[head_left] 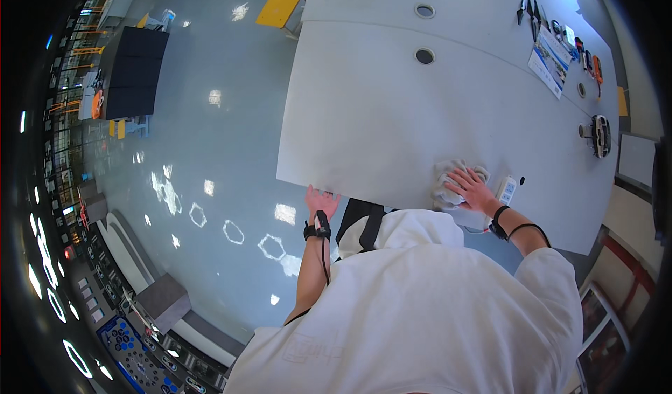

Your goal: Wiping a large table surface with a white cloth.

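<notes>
My right hand [473,190] lies over a bunched pale grey cloth [446,186] on the white tabletop [362,110], its fingers spread and pressed into the folds. A white power strip [506,189] is just right of that hand, close to the wrist. At the table's near edge on the left is my left hand [322,203], palm turned up and fingers slightly apart. Its fingertips meet the edge, and whether they touch its underside cannot be seen. No object shows in the left hand. Both wrists wear black straps, with a cable running from each.
At the far right of the table lie a printed leaflet [550,63], black propeller blades [533,16], an orange-handled tool [597,71] and a dark device [601,136]. Cable grommets [424,56] pierce the top. A yellow stool [282,4] stands past the left edge.
</notes>
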The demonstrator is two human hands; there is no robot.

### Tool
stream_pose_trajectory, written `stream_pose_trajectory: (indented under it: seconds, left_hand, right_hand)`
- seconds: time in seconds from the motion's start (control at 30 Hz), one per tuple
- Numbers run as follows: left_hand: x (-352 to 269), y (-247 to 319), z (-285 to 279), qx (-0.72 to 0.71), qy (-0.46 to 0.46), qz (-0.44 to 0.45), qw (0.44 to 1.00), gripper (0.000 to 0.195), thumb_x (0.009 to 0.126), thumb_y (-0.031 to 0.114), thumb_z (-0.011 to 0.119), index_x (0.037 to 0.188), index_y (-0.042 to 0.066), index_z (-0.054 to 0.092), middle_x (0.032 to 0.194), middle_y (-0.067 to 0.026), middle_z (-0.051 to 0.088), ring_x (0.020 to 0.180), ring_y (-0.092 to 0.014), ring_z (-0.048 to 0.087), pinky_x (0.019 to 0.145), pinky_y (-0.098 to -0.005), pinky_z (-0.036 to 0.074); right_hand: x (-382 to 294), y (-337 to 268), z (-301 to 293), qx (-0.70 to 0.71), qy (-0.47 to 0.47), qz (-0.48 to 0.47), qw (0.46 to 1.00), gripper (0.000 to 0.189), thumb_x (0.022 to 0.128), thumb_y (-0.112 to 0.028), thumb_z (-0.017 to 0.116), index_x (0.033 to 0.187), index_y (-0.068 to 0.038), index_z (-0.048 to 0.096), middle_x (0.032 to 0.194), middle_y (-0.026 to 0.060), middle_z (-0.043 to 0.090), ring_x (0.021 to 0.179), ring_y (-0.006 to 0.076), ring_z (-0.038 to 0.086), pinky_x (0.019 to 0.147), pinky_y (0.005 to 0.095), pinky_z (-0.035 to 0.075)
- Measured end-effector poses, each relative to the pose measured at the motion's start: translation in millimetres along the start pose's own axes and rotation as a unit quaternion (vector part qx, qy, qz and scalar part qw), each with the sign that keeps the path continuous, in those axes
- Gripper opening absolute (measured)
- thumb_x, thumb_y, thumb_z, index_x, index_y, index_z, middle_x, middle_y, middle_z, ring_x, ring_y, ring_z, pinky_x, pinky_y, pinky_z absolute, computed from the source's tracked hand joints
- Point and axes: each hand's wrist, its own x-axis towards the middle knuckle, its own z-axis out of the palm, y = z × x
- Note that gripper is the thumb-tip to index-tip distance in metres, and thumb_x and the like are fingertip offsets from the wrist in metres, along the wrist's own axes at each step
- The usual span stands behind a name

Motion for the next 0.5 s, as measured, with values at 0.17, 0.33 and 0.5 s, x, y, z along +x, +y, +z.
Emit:
stream_pose_trajectory:
  seconds: [0.17,0.33,0.5]
  left_hand:
    - [1,-4,-6,-0.019,-0.009,-0.006,1.000,0.054,0.093,0.047,0.039,0.138,0.018,0.034,0.142,-0.0096,0.033,0.133,-0.023,0.029,0.108,-0.0479,0.023]
    - [-1,-18,-20,-0.094,-0.056,0.030,0.994,0.055,0.094,0.048,0.037,0.139,0.016,0.035,0.143,-0.0105,0.034,0.136,-0.024,0.026,0.111,-0.0467,0.018]
    - [-7,-31,-31,-0.160,-0.126,0.041,0.978,0.058,0.095,0.051,0.032,0.142,0.017,0.030,0.146,-0.0099,0.032,0.138,-0.023,0.024,0.112,-0.0455,0.017]
  right_hand:
    - [26,-6,-11,-0.020,-0.053,-0.061,0.997,0.090,0.068,-0.033,0.076,0.144,-0.027,0.028,0.152,0.0022,0.025,0.142,0.0243,0.019,0.116,0.0473,0.013]
    - [109,-30,-13,-0.086,-0.067,-0.203,0.973,0.090,0.067,-0.033,0.077,0.144,-0.029,0.029,0.152,0.0009,0.026,0.142,0.0222,0.021,0.116,0.0460,0.014]
    - [208,-86,-36,-0.060,-0.005,-0.264,0.963,0.088,0.067,-0.033,0.077,0.143,-0.030,0.032,0.150,-0.0001,0.030,0.139,0.0201,0.027,0.113,0.0447,0.020]
